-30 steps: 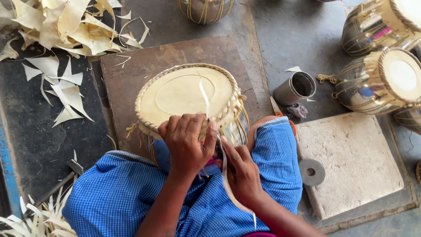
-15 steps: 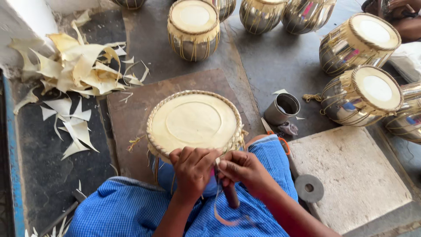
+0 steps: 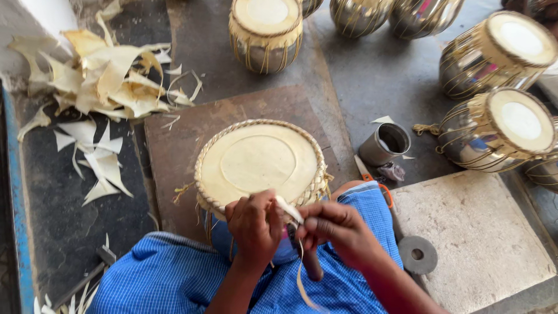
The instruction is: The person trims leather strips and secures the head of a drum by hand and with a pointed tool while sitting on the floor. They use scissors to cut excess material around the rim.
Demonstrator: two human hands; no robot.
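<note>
While the drum [image 3: 260, 163] rests against your blue-clad lap on a brown board [image 3: 174, 145], your left hand [image 3: 253, 227] grips its braided rim and your right hand [image 3: 337, 232] pinches a pale hide strip [image 3: 289, 208]; a metal cup [image 3: 385, 144] stands nearby

The drum [image 3: 260, 161] rests on a board [image 3: 192, 134], with both hands at its near rim. Scraps [image 3: 104, 81] lie left; a cup [image 3: 385, 144] and finished drums [image 3: 500, 134] stand right.

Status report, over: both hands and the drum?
Left hand on drum rim, near edge. Right hand pinching pale strip. Cup and disc lie apart, to the right.
</note>
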